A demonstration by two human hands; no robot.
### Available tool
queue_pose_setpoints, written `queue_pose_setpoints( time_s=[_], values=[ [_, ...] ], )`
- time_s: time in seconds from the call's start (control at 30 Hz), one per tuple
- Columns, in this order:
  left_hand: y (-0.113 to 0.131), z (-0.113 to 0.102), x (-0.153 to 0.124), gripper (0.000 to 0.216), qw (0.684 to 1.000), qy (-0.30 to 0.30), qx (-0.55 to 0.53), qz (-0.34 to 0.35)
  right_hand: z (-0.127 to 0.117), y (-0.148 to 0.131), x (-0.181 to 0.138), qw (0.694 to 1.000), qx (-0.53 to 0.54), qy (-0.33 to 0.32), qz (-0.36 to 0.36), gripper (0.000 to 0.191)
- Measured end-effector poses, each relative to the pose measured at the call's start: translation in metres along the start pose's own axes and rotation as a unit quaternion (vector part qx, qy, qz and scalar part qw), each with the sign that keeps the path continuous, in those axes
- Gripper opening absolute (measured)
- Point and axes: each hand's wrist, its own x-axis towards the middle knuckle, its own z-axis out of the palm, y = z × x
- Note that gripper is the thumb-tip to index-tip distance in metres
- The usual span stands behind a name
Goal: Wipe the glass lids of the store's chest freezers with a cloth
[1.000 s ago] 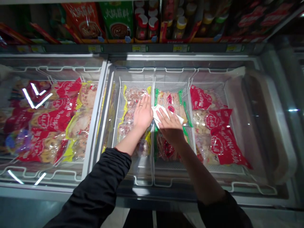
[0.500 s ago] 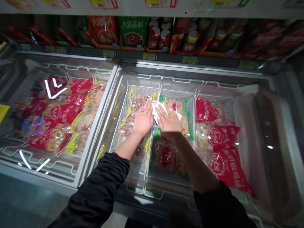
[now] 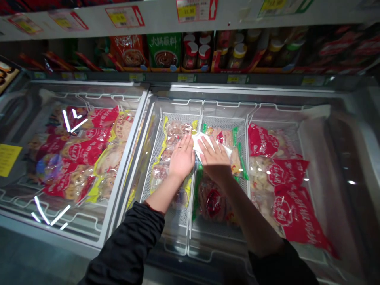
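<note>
A glass freezer lid lies under both of my hands, with bagged frozen food showing through it. My right hand rests flat on a white cloth, fingers spread and pointing away from me. Whether the cloth is fabric or paper, I cannot tell. Just left of it, my left hand lies flat with its fingers stretched out, its fingertips near the cloth's left edge. A ring shows on one left finger. Beneath the lid are yellow-edged bags on the left and green-edged bags in the middle.
Red bags lie at the right inside the freezer. A second glass-covered section holds more bags on the left, beyond a metal frame. Behind stands a shelf with sauce packets and jars, below a price-tag rail.
My view has tilted up a little, so more of the price-tag rail shows. Both hands stay flat on the lid, with the cloth under the right one and only slightly shifted.
</note>
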Motion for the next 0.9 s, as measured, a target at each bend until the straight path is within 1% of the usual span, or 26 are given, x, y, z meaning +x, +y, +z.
queue_pose_setpoints(
  time_s=[0.07, 0.13, 0.2, 0.27, 0.3, 0.37, 0.43, 0.5, 0.57, 0.63, 0.67, 0.73, 0.8, 0.87, 0.9],
  values=[
    [-0.001, 0.001, 0.001, 0.061, 1.000, -0.007, -0.001, -0.001, -0.006, 0.004, -0.027, 0.999, -0.007, -0.018, -0.038, 0.056],
    [-0.002, 0.003, 0.002, 0.063, 1.000, -0.017, -0.004, -0.003, -0.013, 0.015, -0.040, 1.000, -0.021, -0.021, 0.005, 0.057],
    [-0.003, 0.005, 0.003, 0.064, 1.000, -0.024, -0.009, -0.002, -0.016, 0.026, -0.029, 0.996, -0.034, -0.020, 0.081, 0.058],
    [-0.004, 0.007, 0.003, 0.065, 1.000, -0.024, -0.011, -0.001, -0.011, 0.029, -0.001, 0.987, -0.035, -0.010, 0.156, 0.061],
    [-0.004, 0.008, 0.003, 0.064, 1.000, -0.024, -0.010, 0.000, -0.008, 0.027, 0.015, 0.983, -0.029, 0.001, 0.179, 0.062],
    [-0.005, 0.009, 0.004, 0.063, 1.000, -0.027, -0.010, 0.004, 0.001, 0.015, 0.038, 0.985, -0.014, 0.006, 0.170, 0.063],
    [-0.006, 0.009, 0.003, 0.062, 0.999, -0.031, -0.012, 0.011, 0.005, 0.001, 0.039, 0.993, -0.007, 0.000, 0.114, 0.063],
    [-0.007, 0.009, 0.002, 0.061, 0.999, -0.024, -0.019, 0.018, 0.004, -0.008, 0.018, 0.999, -0.010, -0.009, 0.048, 0.060],
    [-0.007, 0.009, -0.001, 0.062, 0.999, -0.006, -0.028, 0.018, -0.003, -0.006, -0.010, 1.000, -0.016, -0.011, 0.024, 0.057],
    [-0.007, 0.009, -0.003, 0.066, 0.999, 0.013, -0.041, 0.021, -0.010, 0.005, -0.025, 0.999, -0.015, -0.017, 0.038, 0.057],
    [-0.006, 0.010, -0.003, 0.068, 0.998, 0.020, -0.048, 0.024, -0.012, 0.011, -0.024, 0.998, -0.020, -0.022, 0.063, 0.058],
    [-0.006, 0.011, -0.004, 0.071, 0.997, 0.029, -0.059, 0.026, -0.013, 0.019, -0.006, 0.991, -0.030, -0.033, 0.125, 0.060],
    [-0.006, 0.013, -0.002, 0.069, 0.997, 0.030, -0.065, 0.022, -0.010, 0.018, 0.022, 0.986, -0.031, -0.032, 0.161, 0.062],
    [-0.006, 0.014, -0.001, 0.065, 0.997, 0.024, -0.066, 0.013, -0.004, 0.008, 0.042, 0.987, -0.024, -0.032, 0.155, 0.063],
    [-0.006, 0.015, 0.000, 0.064, 0.998, 0.020, -0.065, 0.010, -0.003, 0.001, 0.044, 0.990, -0.020, -0.034, 0.139, 0.063]
  ],
)
